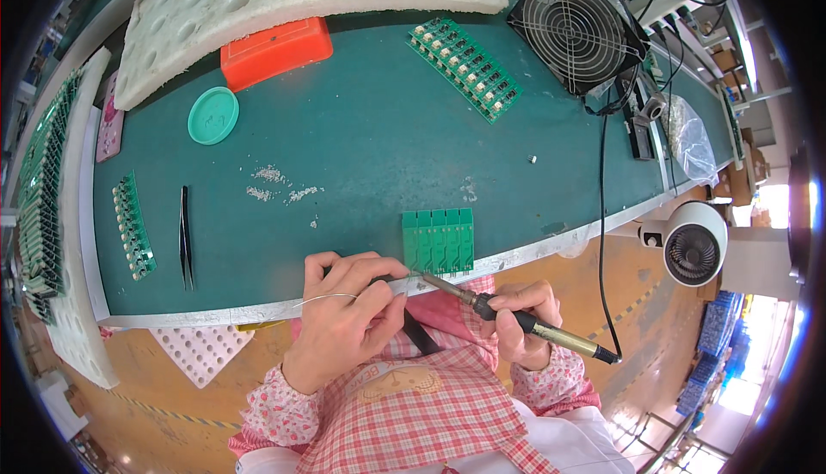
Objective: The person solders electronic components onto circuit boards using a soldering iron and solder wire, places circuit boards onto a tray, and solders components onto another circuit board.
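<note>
A green circuit board panel, split into several strips, lies at the table's near edge. My right hand grips a soldering iron like a pen. The iron's tip is at the panel's lower left edge, and its cord hangs from the rear end. My left hand is closed around thin solder wire, with its fingertips beside the panel and close to the iron's tip. The wire's working end is too fine to make out. Something dark shows by the left fingers, mostly hidden.
Tweezers and a populated board lie left; another board lies farther back. Solder scraps, a green lid and a red box sit behind. A fan stands back right; the iron's black cord crosses the right side.
</note>
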A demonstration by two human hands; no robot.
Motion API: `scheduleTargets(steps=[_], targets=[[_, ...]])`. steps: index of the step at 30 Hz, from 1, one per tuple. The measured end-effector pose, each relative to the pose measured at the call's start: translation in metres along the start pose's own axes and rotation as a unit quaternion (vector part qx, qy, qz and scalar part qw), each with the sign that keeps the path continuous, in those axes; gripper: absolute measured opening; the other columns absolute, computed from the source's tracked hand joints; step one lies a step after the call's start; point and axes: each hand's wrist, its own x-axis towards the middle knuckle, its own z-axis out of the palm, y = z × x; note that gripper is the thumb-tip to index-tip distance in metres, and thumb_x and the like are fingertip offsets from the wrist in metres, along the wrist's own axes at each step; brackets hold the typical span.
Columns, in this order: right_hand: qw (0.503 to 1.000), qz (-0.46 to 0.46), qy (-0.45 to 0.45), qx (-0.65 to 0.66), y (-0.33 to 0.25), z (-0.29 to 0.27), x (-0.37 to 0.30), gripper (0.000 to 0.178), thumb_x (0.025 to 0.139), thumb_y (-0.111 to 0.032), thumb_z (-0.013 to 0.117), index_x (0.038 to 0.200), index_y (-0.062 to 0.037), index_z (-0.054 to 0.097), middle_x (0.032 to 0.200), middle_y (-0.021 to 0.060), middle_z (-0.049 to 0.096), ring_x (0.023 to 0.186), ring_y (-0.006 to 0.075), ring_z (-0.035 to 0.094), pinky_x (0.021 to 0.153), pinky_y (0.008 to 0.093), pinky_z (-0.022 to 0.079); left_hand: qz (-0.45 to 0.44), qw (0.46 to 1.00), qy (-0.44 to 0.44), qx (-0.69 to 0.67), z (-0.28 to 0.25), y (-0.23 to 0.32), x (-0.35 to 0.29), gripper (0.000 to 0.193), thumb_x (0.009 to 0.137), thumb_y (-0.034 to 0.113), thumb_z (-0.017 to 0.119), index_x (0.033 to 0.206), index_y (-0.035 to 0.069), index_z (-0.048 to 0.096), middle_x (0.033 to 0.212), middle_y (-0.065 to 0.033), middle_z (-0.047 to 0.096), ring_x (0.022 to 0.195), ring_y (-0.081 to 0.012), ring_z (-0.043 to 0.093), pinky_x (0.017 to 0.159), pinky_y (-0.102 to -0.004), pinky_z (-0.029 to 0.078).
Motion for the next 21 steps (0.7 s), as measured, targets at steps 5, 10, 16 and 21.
scheduleTargets(steps=[5,10,16,21], targets=[[1.0,-0.003,0.005,-0.011,0.0,0.0,-0.001,0.011,0.086,0.001,0.066,0.094,0.003,0.058,0.062,0.0072,0.062,0.049,0.0125,0.06,0.045,0.0253,0.045,0.005,1.0,-0.005,0.007,0.0,0.0,0.0,0.022,0.074,0.004,0.075,0.07,0.01,0.054,0.106,-0.0012,0.07,0.093,-0.0217,0.065,0.082,-0.0395,0.037],[0.999,-0.014,0.006,-0.028,0.0,0.001,-0.001,0.012,0.085,0.002,0.066,0.094,0.0029,0.058,0.061,0.0072,0.062,0.05,0.0126,0.06,0.046,0.0251,0.045,0.003,1.0,-0.007,0.001,-0.001,-0.001,-0.001,0.022,0.075,0.004,0.074,0.069,0.01,0.053,0.107,-0.0015,0.07,0.093,-0.0219,0.065,0.081,-0.0398,0.037],[0.999,-0.03,0.034,0.003,0.002,-0.009,-0.001,0.02,0.081,0.004,0.07,0.1,0.0005,0.063,0.064,0.0089,0.063,0.049,0.0157,0.058,0.046,0.0302,0.043,-0.005,1.0,-0.002,-0.019,-0.003,0.0,0.0,0.021,0.077,0.004,0.071,0.07,0.009,0.052,0.106,-0.0033,0.071,0.092,-0.0227,0.066,0.081,-0.0395,0.038],[0.954,-0.127,-0.069,-0.264,-0.003,-0.02,0.041,0.046,0.074,-0.003,0.081,0.117,-0.0029,0.065,0.083,0.01,0.068,0.073,0.0245,0.068,0.061,0.0339,0.053,-0.011,1.0,0.009,-0.026,-0.005,-0.001,-0.001,0.02,0.079,0.005,0.07,0.071,0.008,0.053,0.103,-0.0054,0.072,0.087,-0.0227,0.065,0.081,-0.0387,0.038]])
